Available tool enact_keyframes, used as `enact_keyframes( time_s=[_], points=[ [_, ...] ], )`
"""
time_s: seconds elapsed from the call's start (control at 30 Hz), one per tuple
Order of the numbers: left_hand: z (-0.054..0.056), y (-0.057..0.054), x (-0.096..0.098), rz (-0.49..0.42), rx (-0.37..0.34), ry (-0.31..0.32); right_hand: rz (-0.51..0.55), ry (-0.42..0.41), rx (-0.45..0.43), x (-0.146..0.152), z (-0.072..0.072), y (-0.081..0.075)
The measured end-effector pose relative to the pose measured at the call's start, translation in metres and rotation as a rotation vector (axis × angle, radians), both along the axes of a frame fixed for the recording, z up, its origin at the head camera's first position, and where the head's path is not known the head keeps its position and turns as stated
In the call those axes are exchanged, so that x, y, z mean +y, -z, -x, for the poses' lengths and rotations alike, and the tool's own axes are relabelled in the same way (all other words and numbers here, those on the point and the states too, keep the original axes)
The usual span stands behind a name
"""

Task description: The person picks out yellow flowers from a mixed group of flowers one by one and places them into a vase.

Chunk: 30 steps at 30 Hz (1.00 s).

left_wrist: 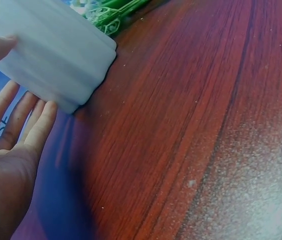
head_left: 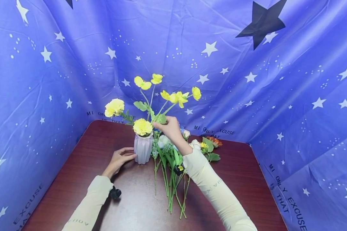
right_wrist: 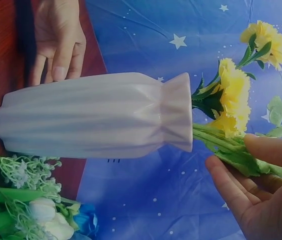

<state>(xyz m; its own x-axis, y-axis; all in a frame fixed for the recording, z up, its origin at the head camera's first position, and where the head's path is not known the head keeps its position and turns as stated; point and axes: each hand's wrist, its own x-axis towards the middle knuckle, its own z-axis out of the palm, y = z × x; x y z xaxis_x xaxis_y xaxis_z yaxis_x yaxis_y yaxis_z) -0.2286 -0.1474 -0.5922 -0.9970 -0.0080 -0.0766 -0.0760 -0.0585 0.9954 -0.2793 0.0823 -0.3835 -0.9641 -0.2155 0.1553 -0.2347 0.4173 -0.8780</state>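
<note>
A pale, pleated vase (head_left: 142,150) stands upright on the table, with two yellow carnations (head_left: 142,127) at its mouth. My left hand (head_left: 119,160) touches the vase's side low down; in the left wrist view its thumb and fairly straight fingertips rest against the vase (left_wrist: 56,55). Above the rim, my right hand (head_left: 171,130) pinches the leafy green stems (right_wrist: 221,141) of yellow poppy-like flowers (head_left: 179,98) between thumb and fingers. These stems slant into the vase's mouth in the right wrist view. Their lower ends are hidden inside the vase.
Beside the vase lies a bunch of cut flowers, its green stems (head_left: 170,186) pointing toward the table's front. White and blue blooms are among them. An orange flower (head_left: 215,141) lies further right. Star-printed blue cloth (head_left: 173,38) surrounds the dark red table (head_left: 240,192).
</note>
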Motion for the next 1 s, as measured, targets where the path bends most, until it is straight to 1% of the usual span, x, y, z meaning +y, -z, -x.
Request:
enact_keyframes(
  time_s=[0.2, 0.3, 0.6, 0.83, 1.0],
  points=[
    [0.0013, -0.0025, -0.0011, 0.015, 0.004, 0.001, 0.003, 0.005, -0.007, 0.0003, 0.0000, -0.0009],
    [0.0017, -0.0042, -0.0011, 0.006, 0.007, -0.003, 0.010, 0.013, -0.017, 0.0002, -0.0002, -0.0017],
    [0.0025, -0.0071, -0.0026, 0.001, 0.012, 0.017, 0.012, 0.012, -0.030, -0.0003, -0.0006, -0.0025],
    [0.0045, -0.0088, -0.0037, 0.012, -0.029, 0.034, 0.010, 0.006, -0.041, -0.0007, -0.0013, -0.0030],
    [0.0053, -0.0097, -0.0041, 0.026, -0.035, 0.047, 0.004, -0.006, -0.053, -0.0010, -0.0009, -0.0037]
  ],
)
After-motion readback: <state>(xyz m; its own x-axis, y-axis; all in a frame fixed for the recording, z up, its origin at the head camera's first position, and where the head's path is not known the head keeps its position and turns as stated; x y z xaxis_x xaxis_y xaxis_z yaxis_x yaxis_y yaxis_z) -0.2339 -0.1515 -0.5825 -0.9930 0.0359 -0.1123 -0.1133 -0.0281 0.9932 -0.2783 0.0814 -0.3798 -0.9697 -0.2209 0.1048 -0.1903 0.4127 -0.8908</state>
